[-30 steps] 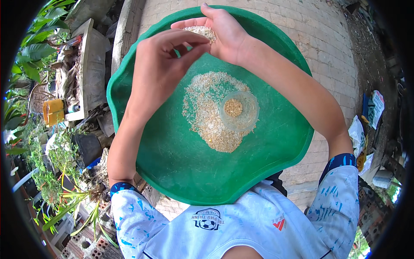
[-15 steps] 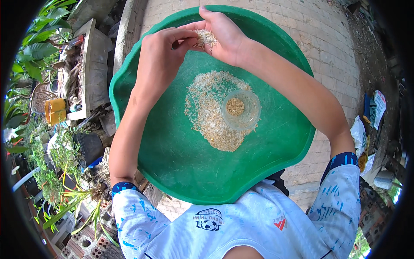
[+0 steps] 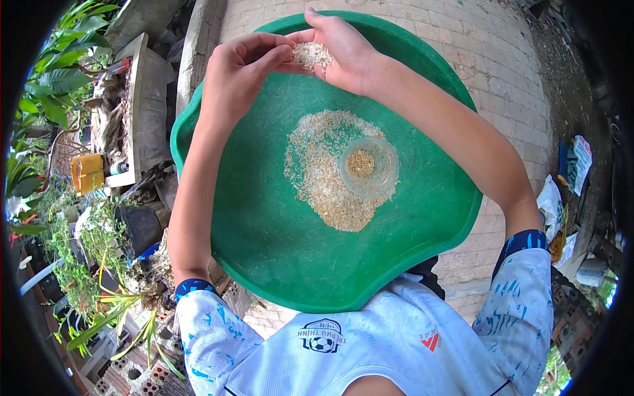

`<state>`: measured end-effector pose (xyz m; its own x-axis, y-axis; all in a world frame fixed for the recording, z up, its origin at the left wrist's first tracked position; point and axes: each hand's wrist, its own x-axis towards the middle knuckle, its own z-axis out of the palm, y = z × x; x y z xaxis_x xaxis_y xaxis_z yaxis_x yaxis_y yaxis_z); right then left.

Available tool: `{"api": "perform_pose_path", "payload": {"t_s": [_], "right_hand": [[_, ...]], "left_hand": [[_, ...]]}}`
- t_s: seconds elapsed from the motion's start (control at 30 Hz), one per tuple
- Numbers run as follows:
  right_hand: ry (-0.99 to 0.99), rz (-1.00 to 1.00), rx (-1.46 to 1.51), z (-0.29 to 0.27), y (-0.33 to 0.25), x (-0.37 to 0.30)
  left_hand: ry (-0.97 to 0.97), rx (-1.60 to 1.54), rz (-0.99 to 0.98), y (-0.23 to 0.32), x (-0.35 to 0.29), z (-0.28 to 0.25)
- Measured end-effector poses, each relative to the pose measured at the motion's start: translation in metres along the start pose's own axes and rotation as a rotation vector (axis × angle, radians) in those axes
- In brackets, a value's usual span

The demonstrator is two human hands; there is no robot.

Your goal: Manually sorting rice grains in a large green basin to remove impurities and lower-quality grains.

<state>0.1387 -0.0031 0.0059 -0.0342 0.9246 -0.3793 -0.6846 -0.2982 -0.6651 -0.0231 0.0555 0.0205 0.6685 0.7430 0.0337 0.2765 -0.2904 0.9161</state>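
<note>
Over the far side of a large green plastic tray point(image 3: 284, 264), my right hand point(image 3: 350, 56) is cupped palm up, holding a small heap of rice grains point(image 3: 312, 55) mixed with husks. My left hand point(image 3: 239, 74) is at the left edge of that heap, thumb and forefinger pinched together. Whatever is between those fingertips is too small to make out. A loose pile of pale rice and brownish husked grain point(image 3: 320, 165) lies mid-tray. On the pile's right side stands a clear round plastic cup point(image 3: 389, 177) with some brown unhusked grains point(image 3: 360, 163) in it.
The tray rests against my shirt front, above a paved brick floor point(image 3: 508, 99). Plants point(image 3: 63, 82), a yellow container point(image 3: 87, 173) and a concrete planter point(image 3: 142, 105) line the left. White bags point(image 3: 549, 201) and litter lie along the right edge.
My left hand has drawn slightly to the left, its pinched fingertips uncovering more of the grains in my right palm. The right hand, the cup and the pile have stayed nearly still.
</note>
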Motion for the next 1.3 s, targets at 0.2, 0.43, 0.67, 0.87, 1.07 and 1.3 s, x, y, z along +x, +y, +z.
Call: {"api": "perform_pose_path", "payload": {"t_s": [0.2,0.43,0.67,0.87,1.07,1.3], "right_hand": [[0.043,0.066,0.0,-0.001,-0.002,-0.005],[0.028,0.053,-0.021,-0.004,0.002,0.003],[-0.05,0.038,-0.026,-0.008,0.003,0.005],[-0.052,0.024,-0.013,-0.008,0.005,0.007],[-0.038,0.036,-0.043,-0.008,0.009,0.008],[-0.04,0.075,-0.117,-0.011,0.019,0.012]], "left_hand": [[-0.084,-0.367,-0.156,0.002,0.004,-0.009],[-0.076,-0.349,-0.195,0.004,0.002,-0.008],[-0.045,-0.197,-0.124,0.002,0.003,-0.004],[-0.053,-0.179,-0.11,0.002,0.003,-0.005],[0.055,0.165,0.0,-0.003,0.0,0.002],[0.051,0.45,0.185,0.003,-0.006,0.016]]}}
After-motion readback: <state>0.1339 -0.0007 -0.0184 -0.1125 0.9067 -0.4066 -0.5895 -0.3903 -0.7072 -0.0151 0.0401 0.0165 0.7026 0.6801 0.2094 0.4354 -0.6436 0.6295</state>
